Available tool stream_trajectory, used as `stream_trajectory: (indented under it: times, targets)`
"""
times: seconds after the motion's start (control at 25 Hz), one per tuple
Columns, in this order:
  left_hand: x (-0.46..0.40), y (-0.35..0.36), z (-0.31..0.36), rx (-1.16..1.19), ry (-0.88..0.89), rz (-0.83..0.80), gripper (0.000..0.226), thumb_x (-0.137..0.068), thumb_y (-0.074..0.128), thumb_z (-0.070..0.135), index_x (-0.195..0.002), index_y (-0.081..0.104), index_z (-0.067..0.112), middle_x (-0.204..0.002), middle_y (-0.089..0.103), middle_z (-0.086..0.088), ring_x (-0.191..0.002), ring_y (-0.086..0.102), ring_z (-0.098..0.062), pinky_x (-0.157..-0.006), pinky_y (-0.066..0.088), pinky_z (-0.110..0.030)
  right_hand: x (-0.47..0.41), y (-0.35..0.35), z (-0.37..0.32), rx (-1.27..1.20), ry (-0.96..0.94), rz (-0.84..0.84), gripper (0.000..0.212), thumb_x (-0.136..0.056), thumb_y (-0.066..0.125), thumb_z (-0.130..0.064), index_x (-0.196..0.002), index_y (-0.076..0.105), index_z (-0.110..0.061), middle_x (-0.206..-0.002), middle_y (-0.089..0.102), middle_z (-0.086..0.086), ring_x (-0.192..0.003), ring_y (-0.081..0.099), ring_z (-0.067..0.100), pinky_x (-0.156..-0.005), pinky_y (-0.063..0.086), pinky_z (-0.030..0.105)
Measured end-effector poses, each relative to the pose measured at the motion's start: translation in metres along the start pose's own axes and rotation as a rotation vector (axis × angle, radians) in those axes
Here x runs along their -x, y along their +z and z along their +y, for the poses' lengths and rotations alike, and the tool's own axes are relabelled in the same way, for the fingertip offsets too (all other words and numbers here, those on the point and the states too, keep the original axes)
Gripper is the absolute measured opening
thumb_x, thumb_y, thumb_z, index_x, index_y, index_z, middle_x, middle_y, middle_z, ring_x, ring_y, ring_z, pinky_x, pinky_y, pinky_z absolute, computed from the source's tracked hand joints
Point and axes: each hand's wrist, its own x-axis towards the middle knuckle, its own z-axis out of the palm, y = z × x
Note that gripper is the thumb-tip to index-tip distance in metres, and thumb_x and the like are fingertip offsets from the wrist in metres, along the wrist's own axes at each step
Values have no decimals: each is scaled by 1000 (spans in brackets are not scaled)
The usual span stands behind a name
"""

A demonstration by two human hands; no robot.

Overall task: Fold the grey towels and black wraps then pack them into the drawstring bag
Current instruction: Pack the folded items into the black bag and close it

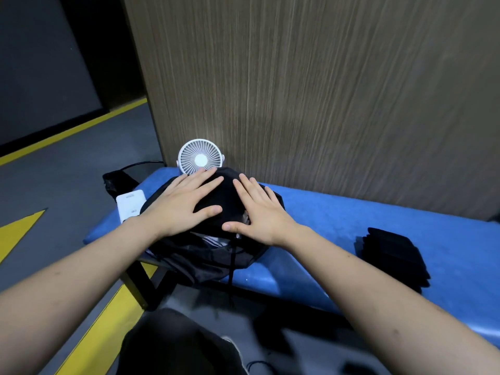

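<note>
The black drawstring bag (205, 255) lies bulging on the left end of the blue padded bench (324, 217), its cord hanging over the front edge. A strip of lighter cloth shows in its mouth between my hands. My left hand (181, 204) lies flat on top of the bag with straight, spread fingers. My right hand (259, 212) presses flat on the bag beside it, fingers straight too. A stack of folded black wraps (392, 255) sits on the bench to the right, well apart from both hands.
A small white fan (200, 156) stands just behind the bag against the wood-grain wall (324, 90). A white box-shaped device (130, 204) lies at the bench's left end. Grey floor with yellow stripes (67, 133) lies to the left and below.
</note>
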Motion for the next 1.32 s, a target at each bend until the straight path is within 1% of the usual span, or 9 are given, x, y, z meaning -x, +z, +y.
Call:
stream_trajectory:
  times: [0.16, 0.28, 0.4, 0.52, 0.68, 0.92, 1.04, 1.16, 1.32]
  targets:
    - [-5, -12, 60, 83, 64, 181, 74, -91, 24, 71, -155, 24, 35, -164, 11, 16, -151, 7, -7, -122, 6, -33, 59, -37, 22, 77, 39, 59, 104, -81, 31, -84, -160, -2, -25, -168, -10, -3, -153, -16, 14, -125, -5, 47]
    - [-18, -5, 126, 239, 127, 220, 69, -93, 32, 64, -153, 30, 31, -161, 22, 14, -148, 19, -7, -120, 15, -29, 111, -64, 51, 100, 122, 81, 104, -79, 26, -86, -161, 3, -27, -169, -3, -4, -154, -13, 13, -125, -3, 47]
    - [-34, 20, 196, 491, 126, 159, 69, -94, 35, 64, -152, 34, 26, -158, 31, 8, -146, 26, -7, -121, 21, -33, 167, -80, 91, 63, 259, 124, 108, -75, 22, -92, -160, 9, -28, -168, 4, -4, -154, -8, 13, -125, -1, 45]
    - [-49, 45, 260, 713, 39, 39, 61, -100, 41, 53, -153, 32, 25, -158, 28, 8, -145, 24, -6, -118, 17, -25, 222, -86, 128, -17, 413, 164, 107, -73, 24, -90, -160, 14, -28, -168, 8, -3, -155, -1, 16, -125, 4, 44]
    - [-68, 73, 307, 819, -80, -119, 63, -99, 40, 55, -155, 26, 28, -161, 18, 8, -148, 19, -9, -116, 15, -28, 265, -81, 154, -138, 523, 125, 97, -83, 49, -77, -160, 12, -30, -168, 4, -5, -154, 0, 14, -124, 4, 43]
    - [-88, 100, 315, 775, -154, -204, 69, -95, 38, 65, -155, 21, 35, -163, 12, 10, -150, 15, -13, -122, 15, -40, 262, -68, 170, -190, 491, 78, 98, -84, 57, -71, -160, 7, -34, -168, -4, -7, -154, -5, 13, -125, 3, 43]
    - [-95, 107, 310, 751, -130, -198, 67, -94, 39, 66, -154, 20, 44, -163, 11, 13, -150, 13, -10, -122, 16, -40, 251, -60, 182, -194, 476, 94, 109, -74, 51, -85, -159, 5, -34, -168, -4, -5, -154, -4, 14, -125, 4, 46]
    - [-92, 121, 309, 568, -91, -279, 62, -96, 35, 65, -153, 14, 50, -164, 13, 11, -151, 13, -15, -122, 14, -41, 247, -41, 196, -135, 497, -29, 124, -57, 36, -98, -159, 3, -35, -168, -2, 1, -155, 1, 16, -124, 7, 48]
    - [-87, 137, 310, 410, -58, -313, 63, -97, 27, 66, -153, 6, 49, -158, 31, 5, -148, 19, -17, -116, 19, -41, 249, -24, 200, -203, 517, -58, 110, -66, 54, -86, -155, 8, -41, -167, 7, 5, -154, 6, 15, -123, 12, 47]
